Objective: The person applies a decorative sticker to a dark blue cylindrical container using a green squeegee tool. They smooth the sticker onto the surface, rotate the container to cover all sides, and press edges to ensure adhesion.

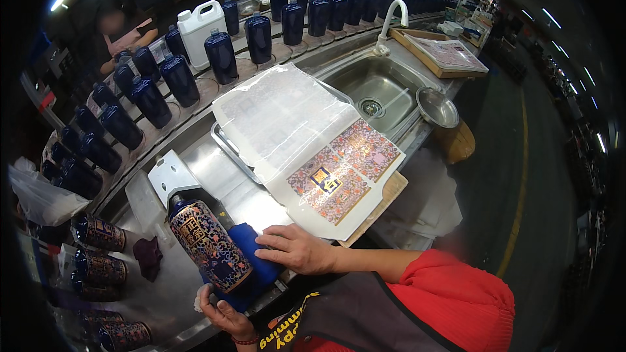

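Note:
A dark blue bottle (pixel 210 246) with a colourful floral and gold pattern lies tilted, its neck end at a white bracket (pixel 171 173). My left hand (pixel 227 318) is by the bottle's base, fingers apart, with something white around one fingertip. Whether it touches the base I cannot tell. To the right of the bottle, my right hand (pixel 298 251) rests its outstretched fingers on a blue cloth (pixel 257 242). Just beyond that hand lies a sheet of floral decals (pixel 345 169), partly under a translucent sheet (pixel 280 114), on a tray and board.
Several plain blue bottles (pixel 222 57) line a curving conveyor behind a white jug (pixel 202 32). Patterned bottles (pixel 99 267) lie at left near a dark cloth (pixel 149 257). A sink (pixel 391 94) with a white faucet (pixel 391 19) and metal bowl (pixel 437 107) is beyond. People sit across.

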A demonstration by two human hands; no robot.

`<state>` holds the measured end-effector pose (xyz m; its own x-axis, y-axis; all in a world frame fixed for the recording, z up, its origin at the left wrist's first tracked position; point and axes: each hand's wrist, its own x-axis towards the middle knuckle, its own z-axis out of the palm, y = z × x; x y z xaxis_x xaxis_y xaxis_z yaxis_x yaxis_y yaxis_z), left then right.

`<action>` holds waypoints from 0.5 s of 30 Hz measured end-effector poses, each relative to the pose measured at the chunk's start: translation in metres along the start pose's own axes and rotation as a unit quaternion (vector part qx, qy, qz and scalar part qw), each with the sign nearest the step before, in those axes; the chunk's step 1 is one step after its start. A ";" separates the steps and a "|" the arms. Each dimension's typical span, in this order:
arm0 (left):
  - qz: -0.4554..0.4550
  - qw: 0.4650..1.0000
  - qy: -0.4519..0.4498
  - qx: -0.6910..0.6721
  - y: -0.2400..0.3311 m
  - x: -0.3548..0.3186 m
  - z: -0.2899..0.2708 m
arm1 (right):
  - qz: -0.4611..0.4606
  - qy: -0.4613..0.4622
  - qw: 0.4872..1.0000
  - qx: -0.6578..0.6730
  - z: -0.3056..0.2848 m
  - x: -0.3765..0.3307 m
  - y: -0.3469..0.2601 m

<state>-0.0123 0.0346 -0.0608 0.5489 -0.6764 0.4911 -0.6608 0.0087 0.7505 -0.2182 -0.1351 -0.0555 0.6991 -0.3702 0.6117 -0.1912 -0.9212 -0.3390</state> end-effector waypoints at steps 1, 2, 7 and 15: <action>-0.003 1.000 -0.003 -0.003 0.000 0.000 0.000 | 0.000 0.000 1.000 0.002 0.001 0.000 0.000; -0.006 1.000 -0.007 -0.005 0.000 0.000 0.000 | 0.001 -0.004 1.000 0.000 0.001 0.000 0.001; 0.002 1.000 0.001 0.003 0.000 0.000 0.000 | 0.001 0.003 1.000 0.006 -0.002 0.002 -0.001; 0.021 0.999 0.000 -0.026 0.004 0.004 0.002 | 0.004 -0.025 1.000 0.007 -0.001 0.002 0.002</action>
<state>-0.0132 0.0306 -0.0567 0.5211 -0.6745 0.5229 -0.6561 0.0753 0.7509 -0.2184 -0.1381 -0.0542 0.7314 -0.3704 0.5726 -0.1868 -0.9164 -0.3541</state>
